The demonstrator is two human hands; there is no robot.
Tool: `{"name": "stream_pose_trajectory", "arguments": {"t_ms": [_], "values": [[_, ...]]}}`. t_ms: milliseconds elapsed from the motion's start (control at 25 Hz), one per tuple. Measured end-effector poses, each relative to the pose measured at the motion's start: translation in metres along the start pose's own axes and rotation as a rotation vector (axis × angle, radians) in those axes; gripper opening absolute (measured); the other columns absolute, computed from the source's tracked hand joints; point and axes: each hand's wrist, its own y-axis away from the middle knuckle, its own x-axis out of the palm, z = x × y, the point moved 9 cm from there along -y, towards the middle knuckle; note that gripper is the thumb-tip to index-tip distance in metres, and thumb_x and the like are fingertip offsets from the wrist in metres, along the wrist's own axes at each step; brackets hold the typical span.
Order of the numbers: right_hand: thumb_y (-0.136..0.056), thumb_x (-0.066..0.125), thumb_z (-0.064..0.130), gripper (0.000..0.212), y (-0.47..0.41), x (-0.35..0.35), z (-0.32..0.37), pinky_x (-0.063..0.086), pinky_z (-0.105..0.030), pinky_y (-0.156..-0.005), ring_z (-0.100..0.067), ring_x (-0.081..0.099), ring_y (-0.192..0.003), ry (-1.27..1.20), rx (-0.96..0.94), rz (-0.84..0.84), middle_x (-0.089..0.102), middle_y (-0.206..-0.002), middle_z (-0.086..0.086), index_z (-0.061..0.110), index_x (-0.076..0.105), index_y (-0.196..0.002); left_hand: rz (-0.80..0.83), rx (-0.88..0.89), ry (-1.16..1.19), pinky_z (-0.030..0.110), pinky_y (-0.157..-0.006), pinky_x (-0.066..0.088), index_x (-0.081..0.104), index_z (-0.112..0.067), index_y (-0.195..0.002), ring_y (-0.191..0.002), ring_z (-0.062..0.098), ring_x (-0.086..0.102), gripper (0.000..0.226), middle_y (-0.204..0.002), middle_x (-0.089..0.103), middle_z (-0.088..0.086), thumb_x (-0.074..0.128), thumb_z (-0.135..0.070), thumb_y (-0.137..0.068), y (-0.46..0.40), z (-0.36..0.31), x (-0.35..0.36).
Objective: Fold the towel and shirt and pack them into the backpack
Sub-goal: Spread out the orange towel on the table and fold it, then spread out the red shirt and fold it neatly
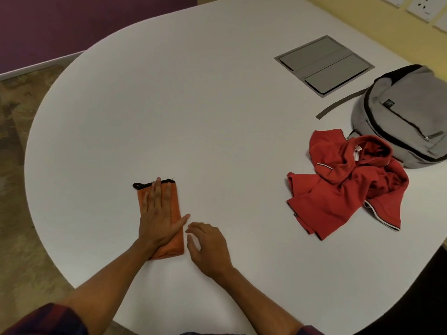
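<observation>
The left hand (158,213) lies flat on the towel (175,201), fingers straight and close together, thumb spread out to the right, pressing the cloth to the table (169,105). The towel is orange with a black edge and a small black loop at its far end; it is folded into a narrow strip running near to far, in the near left part of the table. The right hand (209,247) sits just right of the towel's near end, fingers loosely curled and holding nothing; its fingertips are close to the left thumb, and whether they touch the towel cannot be told.

The shirt (343,182) is red with thin white trim, crumpled and unfolded, well apart from the towel on the right side of the table. Just beyond it, at the far right, the grey backpack (408,117) lies on the table, its near edge touching or overlapped by the shirt. A grey strap (338,105) stretches out to the left from it. A grey panel (324,64) is set into the table, farther back.
</observation>
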Motion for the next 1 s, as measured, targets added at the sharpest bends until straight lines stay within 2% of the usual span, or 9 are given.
{"name": "stream_pose_trajectory", "arguments": {"t_ms": [80, 160, 240, 320, 400, 640, 840, 920, 1000], "values": [[-0.092, 0.052, 0.026, 0.025, -0.005, -0.012, -0.006, 0.051, -0.026, -0.082, -0.011, 0.066, -0.093, 0.012, 0.021, -0.037, 0.071, -0.105, 0.003, 0.015, 0.07, -0.104, -0.004, -0.036, -0.055, 0.043, -0.119, -0.007, 0.01, -0.006, -0.152, -0.148, 0.029, 0.004, 0.102, -0.16, 0.007, 0.014, 0.03, -0.076, -0.081, 0.004, -0.005, -0.003], [-0.092, 0.054, 0.024, 0.022, -0.008, -0.023, -0.011, 0.051, -0.026, -0.08, -0.012, 0.066, -0.09, 0.02, 0.036, -0.064, 0.072, -0.102, 0.003, 0.015, 0.07, -0.103, 0.005, -0.075, -0.053, 0.04, -0.117, -0.013, 0.016, -0.004, -0.151, -0.147, 0.03, 0.013, 0.105, -0.158, 0.019, 0.015, 0.027, -0.079, -0.079, 0.011, -0.008, -0.002], [-0.091, 0.057, 0.021, 0.018, -0.01, -0.034, -0.017, 0.05, -0.026, -0.079, -0.012, 0.066, -0.089, 0.03, 0.047, -0.089, 0.072, -0.102, 0.003, 0.015, 0.07, -0.102, 0.007, -0.115, -0.006, 0.038, -0.116, -0.016, 0.009, -0.007, -0.152, -0.148, 0.028, 0.008, 0.109, -0.16, 0.014, 0.013, 0.025, -0.083, -0.076, 0.018, -0.003, 0.003], [-0.091, 0.059, 0.019, 0.016, -0.01, -0.045, -0.025, 0.048, -0.024, -0.08, -0.013, 0.066, -0.091, 0.027, 0.066, -0.107, 0.071, -0.103, 0.003, 0.014, 0.07, -0.102, 0.012, -0.133, 0.066, 0.043, -0.117, -0.01, -0.001, -0.013, -0.153, -0.149, 0.023, -0.002, 0.109, -0.161, 0.003, 0.008, 0.026, -0.083, -0.075, 0.022, 0.003, 0.01], [-0.091, 0.058, 0.019, 0.016, -0.009, -0.056, -0.032, 0.045, -0.022, -0.081, -0.013, 0.066, -0.092, 0.033, 0.081, -0.115, 0.071, -0.104, 0.003, 0.015, 0.07, -0.102, 0.023, -0.129, 0.101, 0.047, -0.118, -0.002, -0.003, -0.015, -0.153, -0.149, 0.021, -0.003, 0.106, -0.162, 0.002, 0.006, 0.026, -0.082, -0.077, 0.021, 0.007, 0.013], [-0.092, 0.057, 0.02, 0.018, -0.007, -0.106, -0.068, 0.042, -0.022, -0.085, -0.014, 0.065, -0.096, 0.032, 0.158, -0.181, 0.07, -0.108, 0.003, 0.015, 0.069, -0.105, 0.069, -0.097, 0.031, 0.051, -0.116, 0.011, 0.014, -0.011, -0.152, -0.147, 0.028, 0.011, 0.104, -0.159, 0.017, 0.01, 0.017, -0.083, -0.078, -0.002, 0.025, 0.005], [-0.091, 0.056, 0.022, 0.02, -0.009, -0.18, -0.105, 0.048, -0.023, -0.08, -0.012, 0.065, -0.091, 0.023, 0.189, -0.323, 0.07, -0.105, 0.002, 0.013, 0.068, -0.103, 0.103, -0.101, -0.029, 0.053, -0.115, 0.01, 0.013, -0.013, -0.153, -0.147, 0.027, 0.01, 0.106, -0.16, 0.015, 0.008, 0.012, -0.084, -0.074, -0.021, 0.045, -0.006], [-0.09, 0.052, 0.026, 0.023, -0.009, -0.215, -0.128, 0.051, -0.03, -0.074, -0.012, 0.065, -0.083, 0.035, 0.213, -0.376, 0.07, -0.102, 0.003, 0.013, 0.068, -0.102, 0.064, -0.108, -0.058, 0.054, -0.114, 0.01, 0.019, -0.011, -0.151, -0.146, 0.028, 0.016, 0.101, -0.158, 0.021, 0.01, 0.015, -0.08, -0.078, -0.023, 0.038, -0.017], [-0.089, 0.054, 0.025, 0.022, -0.008, -0.251, -0.155, 0.05, -0.033, -0.074, -0.017, 0.065, -0.08, 0.097, 0.273, -0.421, 0.07, -0.101, 0.002, 0.014, 0.068, -0.103, -0.03, -0.079, -0.06, 0.048, -0.113, 0.013, 0.028, -0.006, -0.148, -0.141, 0.031, 0.026, 0.091, -0.154, 0.03, 0.014, 0.021, -0.071, -0.084, -0.022, 0.011, -0.033]]}}
